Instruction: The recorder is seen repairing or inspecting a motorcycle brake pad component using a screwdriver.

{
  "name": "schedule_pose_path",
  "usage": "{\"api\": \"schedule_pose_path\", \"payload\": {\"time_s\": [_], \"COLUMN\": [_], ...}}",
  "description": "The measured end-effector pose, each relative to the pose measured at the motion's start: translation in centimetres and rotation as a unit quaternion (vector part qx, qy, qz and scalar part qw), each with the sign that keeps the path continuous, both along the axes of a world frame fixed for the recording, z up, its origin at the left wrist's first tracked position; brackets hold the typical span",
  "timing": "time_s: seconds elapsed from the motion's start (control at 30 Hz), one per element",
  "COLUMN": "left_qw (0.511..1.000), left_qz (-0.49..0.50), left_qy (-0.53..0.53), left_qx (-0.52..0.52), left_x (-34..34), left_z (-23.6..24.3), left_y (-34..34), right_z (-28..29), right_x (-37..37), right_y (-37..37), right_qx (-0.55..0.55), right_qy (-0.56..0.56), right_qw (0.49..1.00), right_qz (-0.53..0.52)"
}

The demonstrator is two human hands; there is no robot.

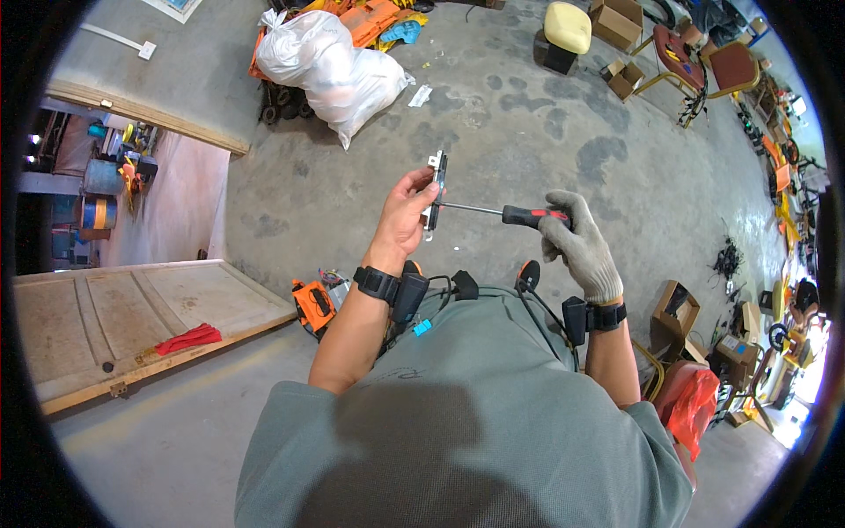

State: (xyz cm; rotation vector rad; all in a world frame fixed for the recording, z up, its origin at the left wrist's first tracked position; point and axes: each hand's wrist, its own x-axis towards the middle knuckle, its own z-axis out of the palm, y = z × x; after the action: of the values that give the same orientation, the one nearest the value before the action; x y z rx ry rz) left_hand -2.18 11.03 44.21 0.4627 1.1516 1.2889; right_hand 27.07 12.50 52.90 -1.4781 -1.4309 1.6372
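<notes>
My bare left hand (407, 214) grips a narrow black and silver part (436, 194), a long thin piece with metal ends, held upright in front of me. What exactly this part is I cannot make out. A grey work glove covers my right hand (579, 242), whose fingers wrap round the black and red handle of a screwdriver (528, 216). The screwdriver lies nearly level, its shaft pointing left. Its tip meets the middle of the part, beside my left fingers.
Stuffed white plastic bags (330, 66) lie on the concrete floor ahead. An orange device (313, 304) sits near my left foot. At left a wooden door (167, 308) stands by a doorway. A yellow-topped stool (566, 29), chairs (673, 57) and cardboard boxes (676, 308) are along the right.
</notes>
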Motion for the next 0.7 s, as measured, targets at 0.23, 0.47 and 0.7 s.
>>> {"api": "schedule_pose_path", "payload": {"time_s": [0.23, 0.47, 0.7], "left_qw": [0.999, 0.996, 0.996], "left_qz": [0.021, 0.078, 0.077], "left_qy": [0.027, -0.015, -0.029], "left_qx": [0.036, 0.036, 0.043], "left_x": [0.6, 0.2, 0.2], "left_z": [0.4, 0.4, 0.4], "left_y": [0.2, 0.2, 0.2], "right_z": [0.0, -0.5, -0.4], "right_x": [-0.5, -0.6, -1.1], "right_y": [0.0, 0.4, -0.3], "right_qx": [-0.060, -0.021, 0.023], "right_qy": [0.037, 0.047, 0.035], "right_qw": [0.997, 0.999, 0.999], "right_qz": [-0.013, 0.005, 0.007]}}
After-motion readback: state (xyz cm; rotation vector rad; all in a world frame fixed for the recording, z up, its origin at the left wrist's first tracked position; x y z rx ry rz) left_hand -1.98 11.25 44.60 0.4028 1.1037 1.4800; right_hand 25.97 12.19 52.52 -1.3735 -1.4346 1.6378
